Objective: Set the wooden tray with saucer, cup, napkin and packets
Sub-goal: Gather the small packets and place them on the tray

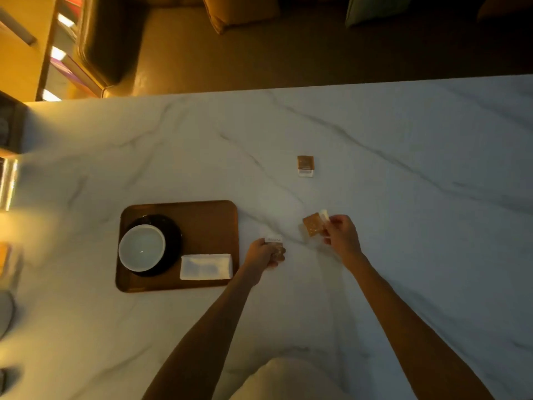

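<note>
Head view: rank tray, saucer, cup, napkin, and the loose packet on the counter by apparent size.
1. wooden tray
2. saucer
3. cup (napkin looks close to it, so the order of these two is unsure)
4. loose packet

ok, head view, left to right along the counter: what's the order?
white cup on black saucer → folded napkin → left hand with a packet → right hand with a brown packet
</note>
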Demonstrator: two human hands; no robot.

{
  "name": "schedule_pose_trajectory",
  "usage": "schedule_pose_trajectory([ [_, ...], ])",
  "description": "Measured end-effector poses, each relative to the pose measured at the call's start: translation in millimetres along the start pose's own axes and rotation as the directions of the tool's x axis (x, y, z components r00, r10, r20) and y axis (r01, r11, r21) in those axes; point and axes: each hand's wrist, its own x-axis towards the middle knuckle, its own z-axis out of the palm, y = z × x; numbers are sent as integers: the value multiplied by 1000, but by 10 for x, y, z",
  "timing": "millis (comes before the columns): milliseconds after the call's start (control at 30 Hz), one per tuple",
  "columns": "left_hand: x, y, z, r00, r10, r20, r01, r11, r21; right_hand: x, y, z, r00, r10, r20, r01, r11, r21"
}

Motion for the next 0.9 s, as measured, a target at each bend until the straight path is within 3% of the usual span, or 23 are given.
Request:
schedule_pose_trajectory([
  [133,-56,94,-93,1000,3,12,-1,992,-123,-124,-267,263,928,-93,360,182,958,-221],
  [233,-113,136,-140,1000,30,9,-28,986,-161,-220,-338,491,888,-147,435,323,873,-365],
  [400,-151,164,-221,980,196,20,-196,981,-3,-243,-372,721,919,-168,357,301,883,-360],
  [600,95,255,-266,975,220,-41,-220,975,14,-83,-559,815,947,-127,296,225,919,-325],
  [800,425,534,-270,967,242,-82,-246,968,-48,470,-957,703,973,-214,-89,161,899,-408],
  [900,568,569,-290,968,233,-97,-240,968,-66,764,-1080,698,971,-97,-218,2,916,-401],
])
